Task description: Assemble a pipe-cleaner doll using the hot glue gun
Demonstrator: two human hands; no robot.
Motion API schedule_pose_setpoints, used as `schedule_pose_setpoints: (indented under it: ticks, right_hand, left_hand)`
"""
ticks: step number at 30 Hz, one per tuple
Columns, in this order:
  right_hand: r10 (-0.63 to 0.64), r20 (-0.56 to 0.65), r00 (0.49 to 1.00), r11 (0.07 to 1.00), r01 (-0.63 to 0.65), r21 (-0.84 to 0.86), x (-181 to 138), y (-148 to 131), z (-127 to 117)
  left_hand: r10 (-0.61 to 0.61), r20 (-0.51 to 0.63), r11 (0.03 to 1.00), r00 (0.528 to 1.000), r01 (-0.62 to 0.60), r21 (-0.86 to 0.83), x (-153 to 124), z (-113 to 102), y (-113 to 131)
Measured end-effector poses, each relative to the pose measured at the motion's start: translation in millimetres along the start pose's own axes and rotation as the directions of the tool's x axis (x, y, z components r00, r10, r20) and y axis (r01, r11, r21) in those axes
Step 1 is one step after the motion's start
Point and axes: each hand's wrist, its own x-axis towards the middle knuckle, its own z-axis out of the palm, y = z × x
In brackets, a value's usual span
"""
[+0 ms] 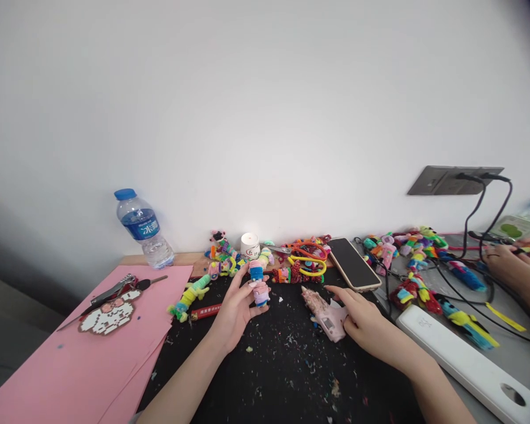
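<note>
My left hand (pixel 237 307) is closed round a small fuzzy figure (pixel 258 284) with a blue top and a pink body, held upright above the black mat (pixel 282 365). My right hand (pixel 363 321) lies on a pink hot glue gun (pixel 324 312) that rests on the mat, fingers curled over its body with the forefinger stretched along it. The nozzle points left, toward the figure.
Pink paper sheets (pixel 70 365) with a pixel-bead piece, keys and a blade lie at left. A water bottle (pixel 143 228), a small white cup (pixel 249 245), many fuzzy figures (pixel 302 262), a phone (pixel 352 263), a white power strip (pixel 468 359) and cables crowd the back and right. Another person's hands (pixel 512 265) are at far right.
</note>
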Motion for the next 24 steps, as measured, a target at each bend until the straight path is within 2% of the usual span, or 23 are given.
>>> schedule_pose_setpoints:
  ticks: [4,7,10,14,17,22,24]
  right_hand:
    - [-0.052,0.071,0.996,0.999,0.052,-0.003,-2.3,-1.6,-4.4]
    - [-0.023,0.075,0.997,0.999,0.025,-0.03,0.9,-2.8,-3.5]
    - [-0.045,0.064,0.997,0.999,0.046,-0.004,4.6,-6.2,-5.6]
    - [-0.1,0.018,0.995,0.984,0.097,0.148,6.4,-15.3,-14.3]
    - [-0.081,-0.014,0.997,0.958,0.082,0.275,6.5,-22.0,-18.5]
    - [-0.046,-0.102,0.994,0.906,0.084,0.415,7.6,-28.0,-14.5]
    - [-0.054,-0.117,0.992,0.893,0.1,0.438,7.9,-30.7,-11.2]
  left_hand:
    - [0.009,0.003,1.0,1.0,-0.009,0.01,0.2,1.1,-0.3]
    - [0.029,0.001,0.999,1.0,-0.029,0.023,0.5,0.7,-1.5]
    - [0.033,0.003,0.999,0.999,-0.033,0.025,0.9,-0.6,-2.3]
    - [0.023,0.016,0.999,1.0,-0.024,0.027,1.1,-1.8,-3.0]
    - [0.029,0.024,0.999,0.999,-0.03,0.044,0.0,-0.2,-3.3]
    - [-0.01,0.005,0.986,1.0,0.009,0.167,-3.4,5.4,-2.2]
    - [-0.046,0.033,0.975,0.998,0.038,0.219,-3.9,5.9,-2.6]
